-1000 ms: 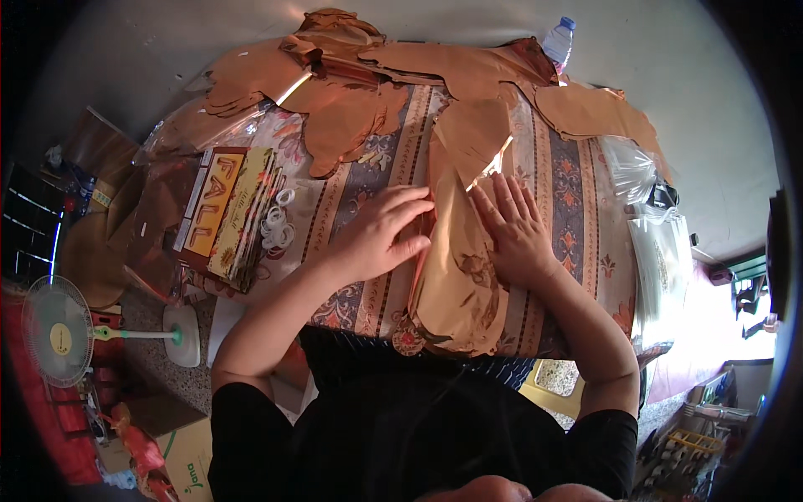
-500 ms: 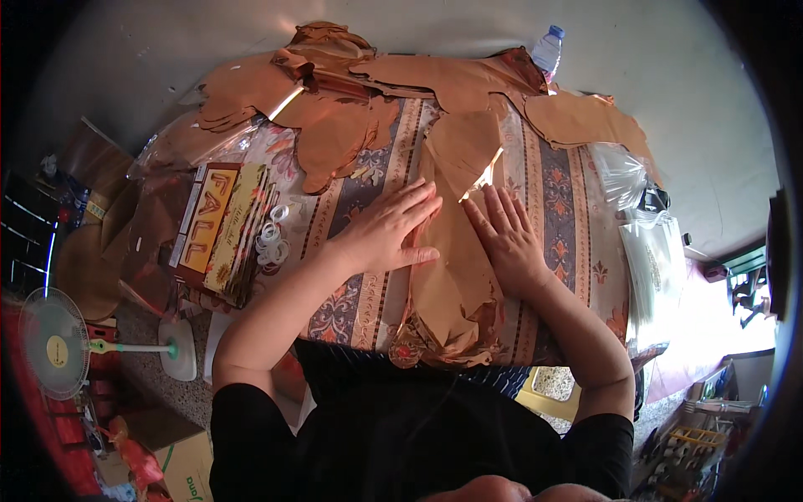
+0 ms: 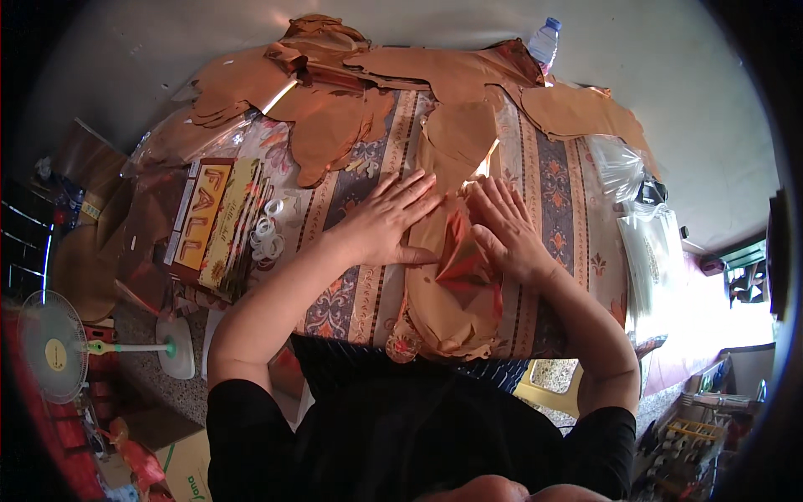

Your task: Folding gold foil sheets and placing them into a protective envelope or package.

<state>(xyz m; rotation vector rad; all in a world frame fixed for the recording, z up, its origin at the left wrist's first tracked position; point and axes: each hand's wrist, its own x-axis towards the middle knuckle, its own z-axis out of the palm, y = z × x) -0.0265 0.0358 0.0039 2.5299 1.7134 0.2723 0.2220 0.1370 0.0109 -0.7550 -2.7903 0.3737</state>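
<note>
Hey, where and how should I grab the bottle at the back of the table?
Probably around the upper body of the bottle, just below its blue cap, coming from above with your right hand, the nearer one. The bottle looks upright and its top is exposed, while brown foil crowds its lower part.

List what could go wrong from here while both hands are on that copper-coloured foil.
1. The foil is rumpled between the left hand and right hand, with a reddish fold showing; pressing there might set a lasting crease.
2. Its near end lies at the table's front edge, close to the person's body, so it could get snagged or dragged.
3. The bottle stands beside the far foil pieces; tugging those might knock it over.
</note>
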